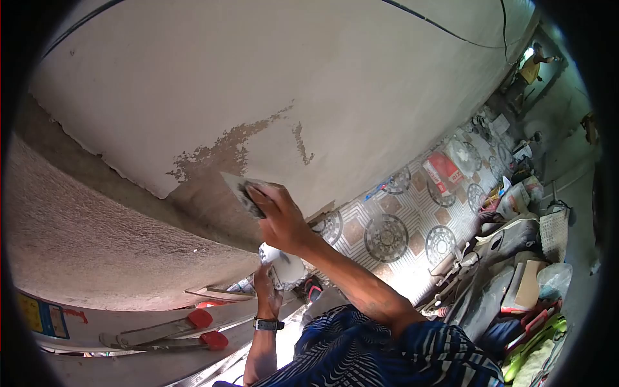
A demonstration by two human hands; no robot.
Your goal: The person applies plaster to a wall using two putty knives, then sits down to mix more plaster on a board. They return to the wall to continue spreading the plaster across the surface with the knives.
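My right hand [280, 216] is closed round a scraper [242, 187], its thin blade against the wall at the lower edge of a bare brownish patch [222, 151]. Pale plaster [361, 84] covers the wall around the patch. Below, my left hand [265, 290], with a dark watch on the wrist, grips a white plate [284, 266] that is partly hidden behind my right forearm. What lies on the plate is hard to make out.
Red and white bag [443, 173] on the patterned floor [412, 222]. Piled boards, bags and cloths [516, 284] at right. Ladder-like pale rails with red-tipped pieces [213, 340] at lower left. Rough curved wall section [109, 238] at left. Another person [530, 69] stands far off, upper right.
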